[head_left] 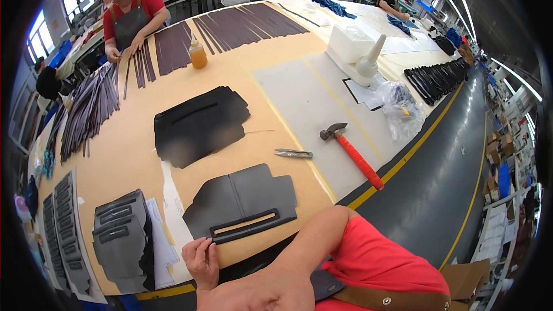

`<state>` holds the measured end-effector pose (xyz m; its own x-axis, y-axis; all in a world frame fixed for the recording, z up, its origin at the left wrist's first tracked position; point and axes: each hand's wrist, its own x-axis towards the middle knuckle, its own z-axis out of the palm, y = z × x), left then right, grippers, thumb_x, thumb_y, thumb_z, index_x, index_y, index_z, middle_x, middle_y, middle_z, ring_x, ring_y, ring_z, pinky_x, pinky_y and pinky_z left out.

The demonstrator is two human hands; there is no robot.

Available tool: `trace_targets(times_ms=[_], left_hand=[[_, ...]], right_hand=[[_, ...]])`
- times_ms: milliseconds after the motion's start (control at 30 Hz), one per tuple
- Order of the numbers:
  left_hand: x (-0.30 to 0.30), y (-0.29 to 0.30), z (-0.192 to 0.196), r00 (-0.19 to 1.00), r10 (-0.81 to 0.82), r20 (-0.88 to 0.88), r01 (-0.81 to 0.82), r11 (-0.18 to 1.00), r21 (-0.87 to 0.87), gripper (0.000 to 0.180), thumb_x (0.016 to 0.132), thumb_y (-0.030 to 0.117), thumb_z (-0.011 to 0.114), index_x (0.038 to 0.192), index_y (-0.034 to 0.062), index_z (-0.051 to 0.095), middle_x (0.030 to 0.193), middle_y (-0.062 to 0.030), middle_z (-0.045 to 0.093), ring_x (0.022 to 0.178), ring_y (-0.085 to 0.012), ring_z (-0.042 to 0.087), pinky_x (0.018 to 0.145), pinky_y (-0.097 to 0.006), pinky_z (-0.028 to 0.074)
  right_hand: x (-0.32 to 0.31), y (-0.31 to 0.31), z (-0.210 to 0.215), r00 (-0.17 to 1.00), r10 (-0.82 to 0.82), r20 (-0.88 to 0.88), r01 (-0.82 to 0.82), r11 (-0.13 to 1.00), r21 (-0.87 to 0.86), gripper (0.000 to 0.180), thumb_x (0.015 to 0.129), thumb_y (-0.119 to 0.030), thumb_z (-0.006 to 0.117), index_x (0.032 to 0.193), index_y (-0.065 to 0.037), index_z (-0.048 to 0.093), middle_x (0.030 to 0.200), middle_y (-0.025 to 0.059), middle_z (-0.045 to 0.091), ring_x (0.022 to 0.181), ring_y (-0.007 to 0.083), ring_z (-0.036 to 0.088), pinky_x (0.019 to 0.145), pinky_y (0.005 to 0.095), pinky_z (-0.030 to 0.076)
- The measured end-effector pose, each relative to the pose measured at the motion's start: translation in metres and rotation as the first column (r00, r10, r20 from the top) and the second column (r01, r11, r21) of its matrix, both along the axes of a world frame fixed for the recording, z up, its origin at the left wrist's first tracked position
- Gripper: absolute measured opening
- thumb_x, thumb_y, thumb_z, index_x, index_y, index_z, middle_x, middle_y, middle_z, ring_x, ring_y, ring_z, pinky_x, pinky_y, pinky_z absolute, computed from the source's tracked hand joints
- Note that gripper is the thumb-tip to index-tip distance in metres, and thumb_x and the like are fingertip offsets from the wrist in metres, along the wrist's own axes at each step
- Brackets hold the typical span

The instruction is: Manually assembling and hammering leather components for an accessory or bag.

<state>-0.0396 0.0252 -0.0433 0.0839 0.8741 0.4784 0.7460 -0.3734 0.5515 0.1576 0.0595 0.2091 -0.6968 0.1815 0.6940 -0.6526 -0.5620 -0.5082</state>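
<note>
Only one of the hands (201, 260), fingertips pinching dark leather panel (242, 198).

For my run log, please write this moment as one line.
left hand: pinching edge of dark leather panel | right hand: not visible | nearby: snips, red-handled hammer, stack of grey pieces
</note>
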Motion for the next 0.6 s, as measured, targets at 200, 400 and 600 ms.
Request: trace_targets(times_ms=[200,400,600], left_hand=[[-0.013,-0.005,-0.01,0.997,-0.022,-0.072,0.023,1.0,0.021,0.019,0.084,0.004,0.077,0.103,0.0041,0.073,0.102,-0.0109,0.069,0.098,-0.0319,0.062,0.089,-0.041,0.049],[0.008,0.007,0.039,0.969,0.092,0.229,-0.052,0.983,-0.178,0.017,0.088,0.004,0.074,0.105,0.004,0.072,0.102,-0.0128,0.07,0.096,-0.0317,0.065,0.085,-0.04,0.052],[0.005,0.015,0.047,0.956,0.175,0.237,-0.094,0.944,-0.317,0.012,0.089,0.004,0.075,0.101,0.0035,0.075,0.093,-0.0072,0.069,0.083,-0.0192,0.065,0.074,-0.031,0.053]], right_hand=[[0.017,0.015,-0.025,0.986,-0.138,0.091,0.135,0.99,0.045,0.026,0.095,0.012,0.051,0.111,0.004,0.071,0.113,0.0121,0.073,0.11,0.0214,0.065,0.095,0.0311,0.046],[0.033,0.05,-0.128,0.122,-0.87,0.478,0.505,0.469,0.725,0.019,0.1,-0.003,0.061,0.116,0.0,0.071,0.11,0.01,0.067,0.103,0.0183,0.065,0.09,0.0292,0.051],[0.029,0.046,-0.209,0.048,-0.924,0.378,0.288,0.376,0.881,0.019,0.1,-0.007,0.065,0.117,-0.007,0.074,0.101,0.0078,0.065,0.09,0.0199,0.064,0.08,0.0336,0.052]])
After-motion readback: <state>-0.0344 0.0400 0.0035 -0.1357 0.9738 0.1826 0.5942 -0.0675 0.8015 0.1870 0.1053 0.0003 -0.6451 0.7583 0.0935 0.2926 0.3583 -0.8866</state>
